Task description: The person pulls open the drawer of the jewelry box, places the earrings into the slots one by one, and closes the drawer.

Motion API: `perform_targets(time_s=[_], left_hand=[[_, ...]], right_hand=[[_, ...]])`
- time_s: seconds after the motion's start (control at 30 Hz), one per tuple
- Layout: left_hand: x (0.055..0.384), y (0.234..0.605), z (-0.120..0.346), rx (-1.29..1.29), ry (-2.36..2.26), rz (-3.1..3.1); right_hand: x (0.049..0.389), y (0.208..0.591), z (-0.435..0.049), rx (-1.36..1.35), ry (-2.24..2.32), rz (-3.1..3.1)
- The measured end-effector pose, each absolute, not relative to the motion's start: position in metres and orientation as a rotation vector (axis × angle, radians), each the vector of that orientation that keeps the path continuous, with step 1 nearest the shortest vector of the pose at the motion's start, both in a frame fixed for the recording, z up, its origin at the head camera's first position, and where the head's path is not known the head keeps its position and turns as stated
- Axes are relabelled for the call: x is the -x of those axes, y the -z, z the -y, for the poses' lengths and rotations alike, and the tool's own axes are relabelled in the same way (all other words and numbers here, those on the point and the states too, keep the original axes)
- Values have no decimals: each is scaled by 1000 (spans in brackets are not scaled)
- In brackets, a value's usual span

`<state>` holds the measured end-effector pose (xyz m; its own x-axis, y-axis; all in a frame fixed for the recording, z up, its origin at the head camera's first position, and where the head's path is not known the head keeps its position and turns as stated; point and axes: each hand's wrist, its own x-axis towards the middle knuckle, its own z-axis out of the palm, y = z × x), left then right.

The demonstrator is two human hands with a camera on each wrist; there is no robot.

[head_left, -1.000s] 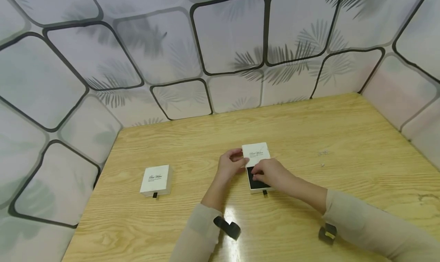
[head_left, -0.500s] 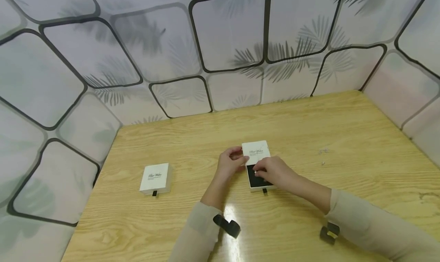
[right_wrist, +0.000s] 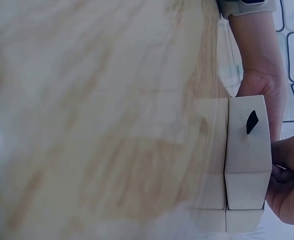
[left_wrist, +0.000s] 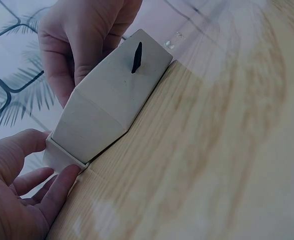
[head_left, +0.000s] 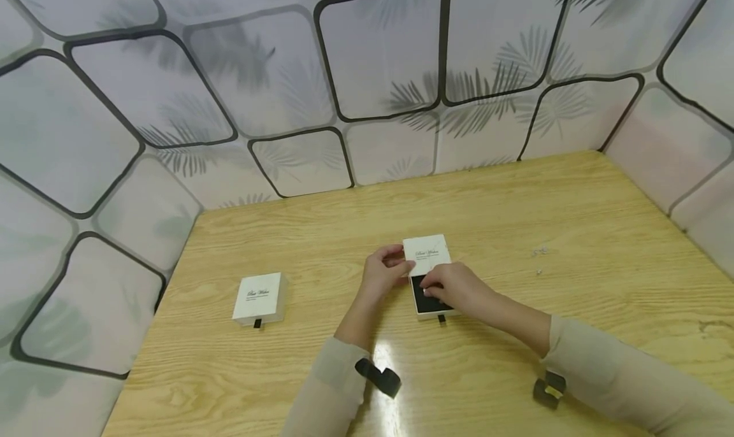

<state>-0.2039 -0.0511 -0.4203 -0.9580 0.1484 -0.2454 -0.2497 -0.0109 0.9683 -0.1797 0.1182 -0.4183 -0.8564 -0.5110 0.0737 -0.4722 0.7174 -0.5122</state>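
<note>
A white drawer-style gift box with printed lettering has its sleeve (head_left: 427,253) slid back, baring the black insert of its drawer (head_left: 427,304). My left hand (head_left: 381,274) grips the sleeve's left side, thumb at its front edge; in the left wrist view its fingers (left_wrist: 61,187) hold the sleeve end. Over the black insert, my right hand (head_left: 459,289) has thumb and forefinger pinched together, a small whitish piece (head_left: 425,291) showing at the tips; its kind is too small to tell. A black pull tab (right_wrist: 252,121) sticks out of the drawer front in the right wrist view.
A second white gift box (head_left: 259,298), closed, stands to the left on the wooden table (head_left: 321,246). Small shiny pieces (head_left: 540,251) lie to the right, with one more tiny piece (head_left: 539,272) in front of them. Patterned wall panels border the table's back and sides.
The right fingertips have shifted slightly over the black insert, and the small whitish piece has come into sight between them. The left hand keeps its grip on the sleeve.
</note>
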Motion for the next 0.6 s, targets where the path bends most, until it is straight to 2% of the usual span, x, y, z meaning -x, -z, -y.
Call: perform_targets(time_s=[0.6], left_hand=[[203, 419, 51, 102, -2069, -1976]], right_hand=[[177, 414, -118, 677, 987, -2776]])
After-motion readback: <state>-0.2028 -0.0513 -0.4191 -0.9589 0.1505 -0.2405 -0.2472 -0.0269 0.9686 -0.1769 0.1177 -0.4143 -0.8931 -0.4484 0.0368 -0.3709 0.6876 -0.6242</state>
